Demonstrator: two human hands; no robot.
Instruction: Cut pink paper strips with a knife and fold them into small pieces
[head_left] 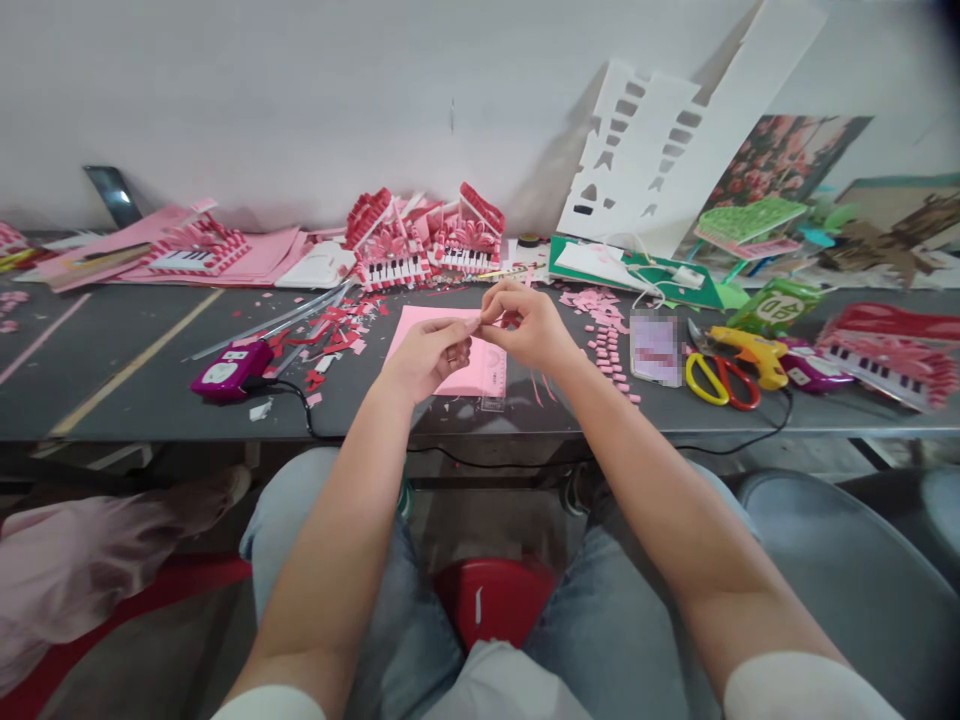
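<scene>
My left hand (429, 355) and my right hand (525, 325) meet above a pink paper sheet (480, 375) lying on the dark table (150, 390). Both hands pinch a small pink paper piece (478, 322) between their fingertips. The fingers of both are curled and pressed together. Just beyond the hands stand paper piano models (424, 245) in red, pink and white. Small pink paper bits (611, 350) lie in a row to the right of my right hand.
A magenta glue gun (229, 372) with a black cord lies at the left. Red paper scraps (330, 335) are scattered beside it. At the right are a phone (655, 348), yellow-handled scissors (720, 378), a yellow tool (750, 350) and another paper piano (889, 360). White cut-out board (645, 160) leans on the wall.
</scene>
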